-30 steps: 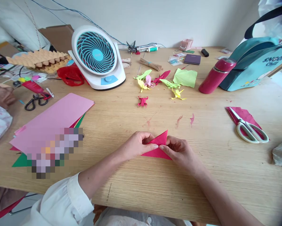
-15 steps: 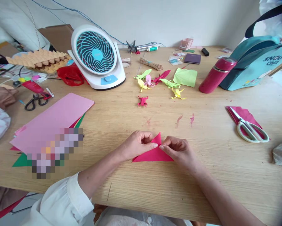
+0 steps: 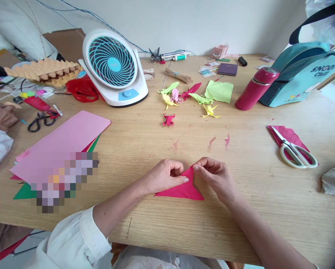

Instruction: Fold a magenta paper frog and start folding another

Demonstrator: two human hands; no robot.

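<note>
A folded red paper [image 3: 181, 191] with pointed corners lies near the table's front edge, between my hands. My left hand [image 3: 167, 176] pinches its upper left side, thumb on top and fingers curled. The paper's top tip is pinched between thumb and forefinger of my right hand [image 3: 213, 175]. A small red folded paper figure [image 3: 168, 120] sits beyond my hands. Farther back are several green, pink, red and yellow folded figures, among them a yellow one [image 3: 210, 110], beside a light green sheet [image 3: 219, 91].
Pink sheets [image 3: 63, 142] lie at the left, near black-handled scissors [image 3: 40, 121]. Behind stands a white fan [image 3: 128, 95]. On the right are white scissors [image 3: 298, 155] on red paper, a red bottle [image 3: 255, 89] and a blue bag [image 3: 296, 78]. Someone's hand [image 3: 2, 116] rests at the far left.
My right hand has moved up slightly and now grips the paper's top tip. The paper's right part has shifted and its lower edge sits a little nearer me.
</note>
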